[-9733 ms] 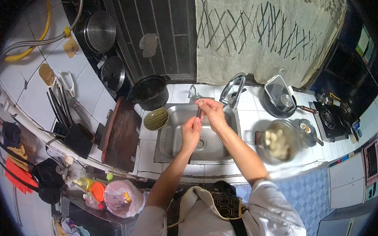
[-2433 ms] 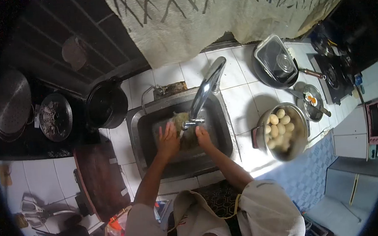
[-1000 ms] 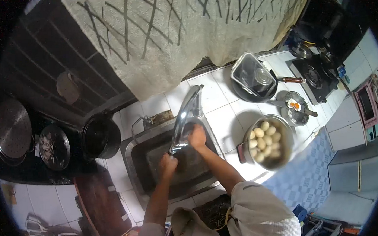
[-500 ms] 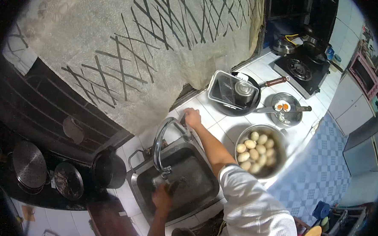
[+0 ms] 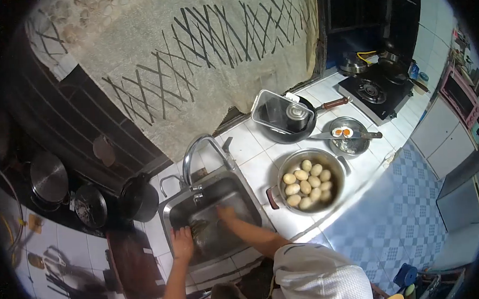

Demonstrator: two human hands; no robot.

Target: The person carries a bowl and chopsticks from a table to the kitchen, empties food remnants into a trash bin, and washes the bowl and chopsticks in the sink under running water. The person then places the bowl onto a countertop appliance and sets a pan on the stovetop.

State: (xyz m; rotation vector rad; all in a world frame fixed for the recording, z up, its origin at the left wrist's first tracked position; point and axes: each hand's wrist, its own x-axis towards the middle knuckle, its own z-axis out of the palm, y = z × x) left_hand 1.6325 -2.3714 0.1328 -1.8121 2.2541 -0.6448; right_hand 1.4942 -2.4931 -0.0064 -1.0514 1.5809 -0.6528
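Note:
My left hand [image 5: 182, 243] rests on the near-left rim of the metal sink [image 5: 166, 215], its fingers stretched out and apart. Inside the basin, my right hand [image 5: 226, 213] reaches below the curved faucet [image 5: 188, 162]; its fingers are blurred and I cannot make out whether they hold anything. Between both hands lies a brownish, blurry thing [image 5: 200, 228] on the basin floor, too unclear to name. The faucet's lever [image 5: 227, 145] stands at the back right of the sink.
A pot of several eggs [image 5: 342, 168] stands right of the sink. Behind it are a frying pan [image 5: 282, 138] with a clear container [image 5: 270, 109], and a bowl [image 5: 353, 148] with a cut egg and a knife [image 5: 370, 135] across it. A gas stove [image 5: 386, 99] stands farther right.
My right hand has left the faucet lever and come down into the sink. My left hand has moved from inside the basin to its left rim, away from the brownish thing. The view has shifted.

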